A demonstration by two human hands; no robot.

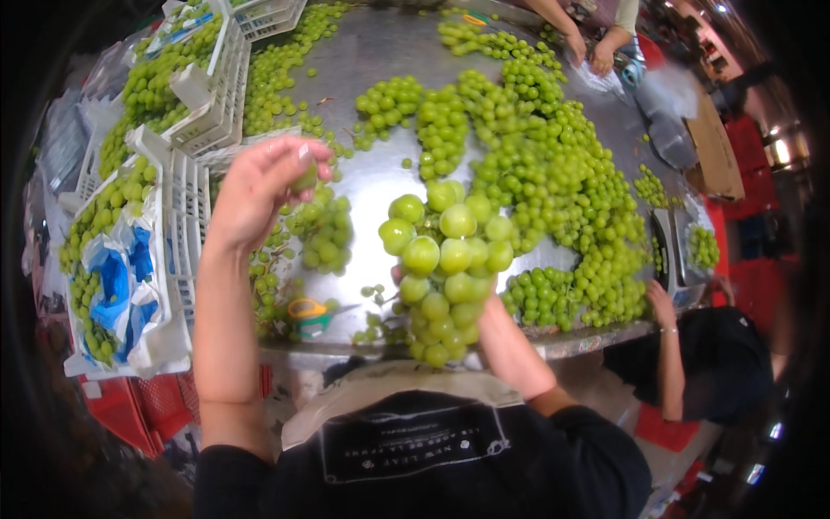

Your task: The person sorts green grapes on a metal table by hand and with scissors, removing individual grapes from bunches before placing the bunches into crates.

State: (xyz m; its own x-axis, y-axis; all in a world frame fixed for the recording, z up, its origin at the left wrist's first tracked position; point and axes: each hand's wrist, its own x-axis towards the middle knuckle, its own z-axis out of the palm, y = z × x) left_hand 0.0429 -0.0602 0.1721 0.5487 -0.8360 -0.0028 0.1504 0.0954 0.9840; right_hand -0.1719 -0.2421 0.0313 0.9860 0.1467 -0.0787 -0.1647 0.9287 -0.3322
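Observation:
A full bunch of large green grapes (445,268) is held up in front of me, above the near edge of the metal table. My right hand (493,313) supports it from behind and is mostly hidden by the fruit. Raised to the left of the bunch, my left hand (259,186) has its fingers curled, with a single green grape (304,179) between them. Below that hand lie scissors (309,313) with orange and green handles, beside loose grapes and small clusters.
Grape bunches (562,173) are heaped along the table's right side. White plastic crates (186,233) holding grapes stand at the left. A person's hands (596,54) work with a clear bag at the far right. Another person's hand (662,304) rests by the right edge, near a scale-like tray (667,242).

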